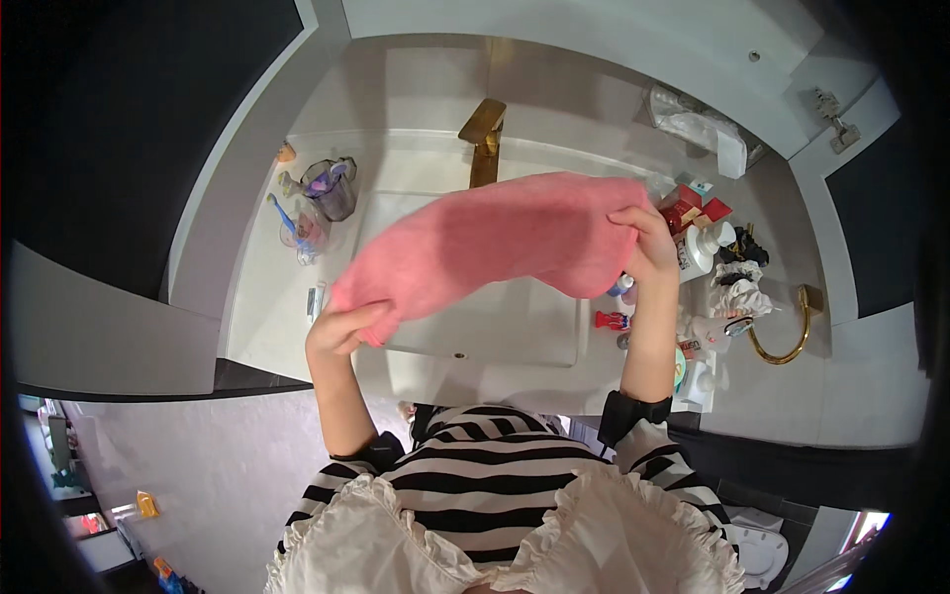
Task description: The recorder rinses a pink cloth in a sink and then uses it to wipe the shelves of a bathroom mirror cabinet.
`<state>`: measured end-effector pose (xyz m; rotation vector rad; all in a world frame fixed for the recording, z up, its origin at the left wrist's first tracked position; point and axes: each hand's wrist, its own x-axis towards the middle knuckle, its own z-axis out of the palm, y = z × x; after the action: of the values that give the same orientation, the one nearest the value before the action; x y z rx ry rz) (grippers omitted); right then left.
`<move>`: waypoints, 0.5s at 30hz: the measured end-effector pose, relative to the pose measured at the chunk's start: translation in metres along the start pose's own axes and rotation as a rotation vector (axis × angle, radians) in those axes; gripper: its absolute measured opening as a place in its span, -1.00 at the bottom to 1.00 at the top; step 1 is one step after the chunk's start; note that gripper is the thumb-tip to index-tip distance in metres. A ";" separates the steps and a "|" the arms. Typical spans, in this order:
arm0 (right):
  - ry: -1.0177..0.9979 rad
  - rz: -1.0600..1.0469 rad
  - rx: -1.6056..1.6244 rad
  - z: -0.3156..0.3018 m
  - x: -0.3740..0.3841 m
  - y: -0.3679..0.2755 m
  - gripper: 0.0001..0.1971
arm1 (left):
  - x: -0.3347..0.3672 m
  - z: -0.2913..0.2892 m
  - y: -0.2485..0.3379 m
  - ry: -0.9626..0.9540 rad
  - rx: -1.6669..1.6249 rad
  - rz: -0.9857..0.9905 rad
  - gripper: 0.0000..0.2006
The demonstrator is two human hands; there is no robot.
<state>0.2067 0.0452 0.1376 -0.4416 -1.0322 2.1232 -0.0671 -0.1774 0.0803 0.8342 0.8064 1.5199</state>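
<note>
A pink cloth, which looks like a towel, is stretched between my two hands above the white sink. My left hand grips its lower left end, thumb on top. The right end is pinched in my right hand, higher up and beside the bottles. Between the hands the cloth arches, and its middle sags toward me on the right side. It hides much of the basin and the lower part of the gold faucet.
At the left stand a dark glass cup and a clear cup with a blue toothbrush. White bottles, a red box and small items crowd the right counter. A gold towel ring hangs at the right. Mirrored cabinet doors flank the sink.
</note>
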 end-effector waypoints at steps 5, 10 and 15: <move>0.082 0.516 -0.226 -0.051 0.010 0.038 -0.73 | 0.024 -0.016 -0.006 0.247 0.086 -0.362 -0.48; 0.049 0.336 -0.132 -0.043 0.015 0.030 -0.72 | 0.044 -0.043 0.011 0.024 0.215 -0.275 -0.55; -0.061 -0.142 -0.078 -0.023 -0.003 -0.002 -0.76 | 0.035 -0.011 0.037 0.247 0.514 0.259 -0.65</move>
<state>0.2226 0.0566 0.1253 -0.3322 -1.1495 1.9864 -0.0979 -0.1469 0.1085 1.1744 1.3478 1.6901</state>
